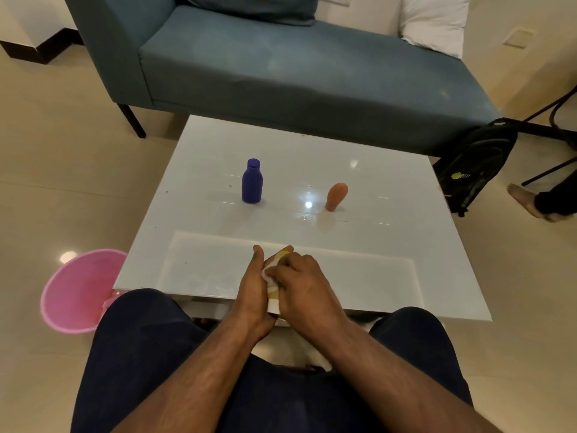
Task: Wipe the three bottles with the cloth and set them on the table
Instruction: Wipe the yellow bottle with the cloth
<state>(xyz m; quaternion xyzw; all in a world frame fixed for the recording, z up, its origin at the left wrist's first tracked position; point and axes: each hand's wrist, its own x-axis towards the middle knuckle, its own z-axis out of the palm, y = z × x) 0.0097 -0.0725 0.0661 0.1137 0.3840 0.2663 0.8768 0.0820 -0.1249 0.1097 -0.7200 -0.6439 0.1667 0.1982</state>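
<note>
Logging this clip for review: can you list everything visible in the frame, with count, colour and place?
table: 1, glossy white, centre
blue bottle: 1, dark blue, upright, table's left middle
orange bottle: 1, orange, standing on its cap, table's right middle
yellow bottle: 1, yellow, mostly hidden in the hands
cloth: 1, white, wrapped round the yellow bottle
bucket: 1, pink, floor left of table
sofa: 1, blue-grey, behind table
pillow: 1, white, far right of sofa
backpack: 1, black, floor at right
another person's foot: 1, right edge
left hand: 1, holding the yellow bottle
right hand: 1, pressing the cloth on it
</note>
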